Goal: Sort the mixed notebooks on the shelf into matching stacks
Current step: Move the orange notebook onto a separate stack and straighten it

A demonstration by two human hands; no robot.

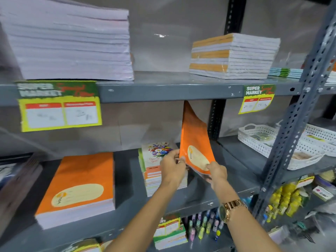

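Observation:
An orange notebook (195, 142) with a cream oval label stands tilted almost upright above the middle shelf (127, 197). My left hand (171, 167) grips its lower left edge and my right hand (217, 172) grips its lower right corner. Behind my left hand sits a stack of flower-cover notebooks (154, 160). A stack of orange notebooks (78, 186) with the same oval label lies to the left on the same shelf.
The upper shelf holds a tall white-edged stack (69, 44) at left and an orange-and-white stack (232, 55) at right. White baskets (272, 142) stand on the right. Pens and yellow bottles (285, 200) fill the lower shelf. A grey perforated upright (298, 110) runs down the right.

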